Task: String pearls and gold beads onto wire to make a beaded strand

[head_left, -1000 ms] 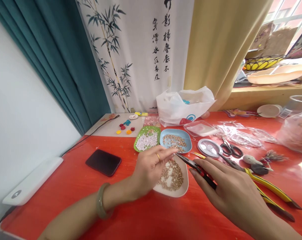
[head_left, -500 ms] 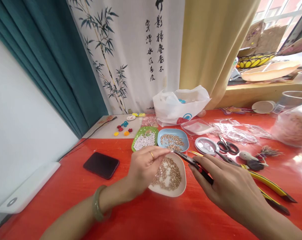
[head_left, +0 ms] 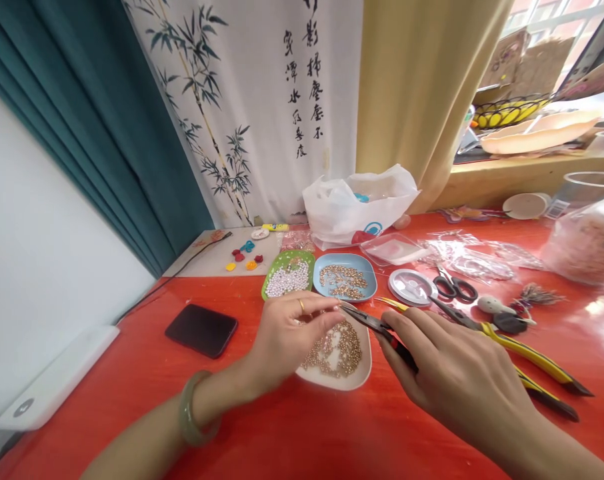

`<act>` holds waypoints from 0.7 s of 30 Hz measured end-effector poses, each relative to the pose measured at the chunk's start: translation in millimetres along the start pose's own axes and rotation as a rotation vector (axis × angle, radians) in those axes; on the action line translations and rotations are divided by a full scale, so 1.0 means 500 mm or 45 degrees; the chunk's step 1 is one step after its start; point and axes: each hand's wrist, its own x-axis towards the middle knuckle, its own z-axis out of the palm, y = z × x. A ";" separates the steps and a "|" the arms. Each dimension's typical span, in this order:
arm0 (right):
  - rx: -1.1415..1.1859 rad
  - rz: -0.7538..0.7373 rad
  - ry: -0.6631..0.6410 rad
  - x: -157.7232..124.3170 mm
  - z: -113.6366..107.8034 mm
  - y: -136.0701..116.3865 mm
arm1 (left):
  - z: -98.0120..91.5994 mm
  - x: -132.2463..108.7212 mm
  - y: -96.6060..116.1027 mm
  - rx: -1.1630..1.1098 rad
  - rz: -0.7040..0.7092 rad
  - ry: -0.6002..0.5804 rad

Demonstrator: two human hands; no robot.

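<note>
My left hand [head_left: 289,337] is pinched closed above a white dish [head_left: 332,384] of small gold beads [head_left: 349,350]. What sits between its fingertips is too small to make out. Wrapped in my right hand [head_left: 447,360] is a pair of needle-nose pliers [head_left: 375,323] with dark handles showing some red. The pliers' jaw tips meet the left fingertips over the dish. Behind it stand a green dish [head_left: 309,267] of white pearl beads [head_left: 288,277] and a blue dish [head_left: 371,280] of gold beads [head_left: 347,280].
Yellow-handled pliers [head_left: 537,357] lie beside my right hand, near black scissors [head_left: 455,287] and a clear-wrapped spool [head_left: 411,287]. A black phone [head_left: 202,330] rests at the left. Behind the dishes are a white plastic bag [head_left: 359,213] and clear packets [head_left: 467,260].
The pliers' tips and my left fingertips stay together over the white dish, with the right hand shifting slightly left. The whole view has moved a little.
</note>
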 end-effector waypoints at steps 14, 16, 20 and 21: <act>0.310 0.110 -0.056 -0.004 -0.001 -0.008 | 0.001 0.002 -0.009 -0.058 0.363 0.042; 0.361 0.131 -0.092 -0.003 -0.003 -0.008 | 0.002 0.003 -0.012 -0.004 0.450 0.051; 0.450 0.174 -0.162 -0.004 -0.005 -0.007 | 0.001 0.006 -0.015 0.085 0.572 0.075; 0.475 0.183 -0.184 -0.005 -0.006 -0.007 | 0.001 0.006 -0.016 0.104 0.594 0.076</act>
